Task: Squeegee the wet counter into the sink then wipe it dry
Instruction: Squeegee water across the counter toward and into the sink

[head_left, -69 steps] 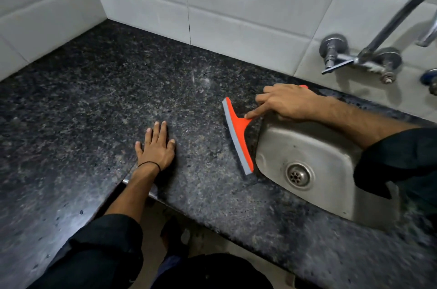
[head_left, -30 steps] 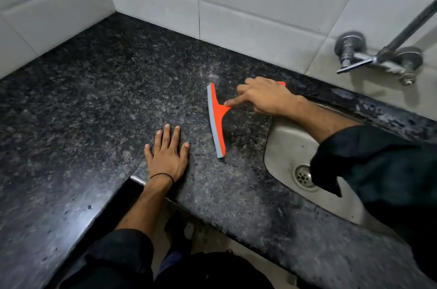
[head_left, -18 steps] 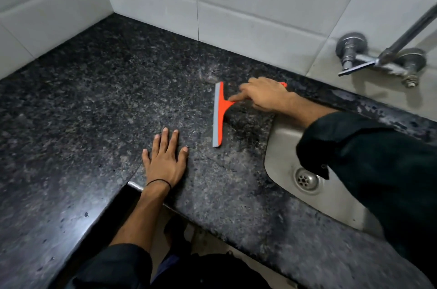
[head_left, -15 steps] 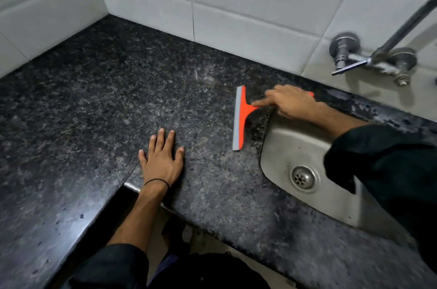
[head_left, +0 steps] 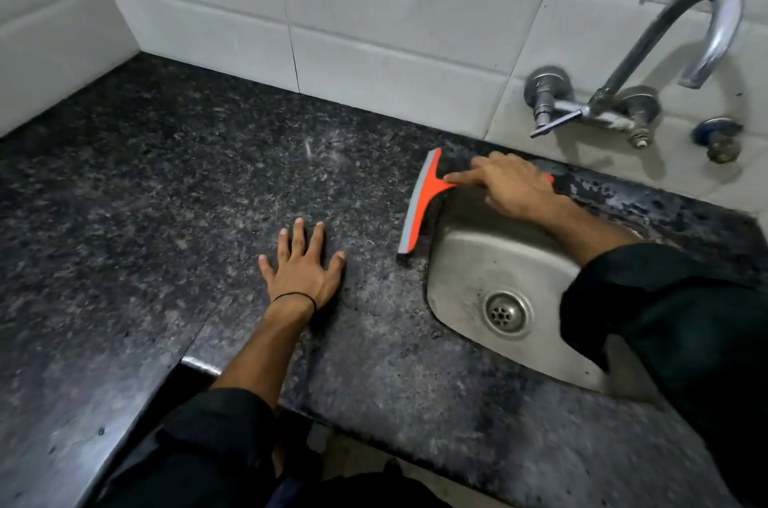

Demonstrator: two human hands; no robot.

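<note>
An orange squeegee with a grey rubber blade lies against the dark speckled granite counter, its blade at the left rim of the steel sink. My right hand is shut on its handle, index finger stretched along the neck. My left hand rests flat on the counter with fingers spread, left of the sink and apart from the squeegee. A drain shows in the sink's bottom. My right sleeve hides the sink's right part.
A chrome tap with a curved spout is fixed to the white tiled wall above the sink. A smaller valve sits to its right. The counter turns a corner at the left, and its front edge is cut in near my body.
My right hand has dragged the squeegee to the right, from mid-counter to the sink's left rim. My left hand has stayed flat in about the same place.
</note>
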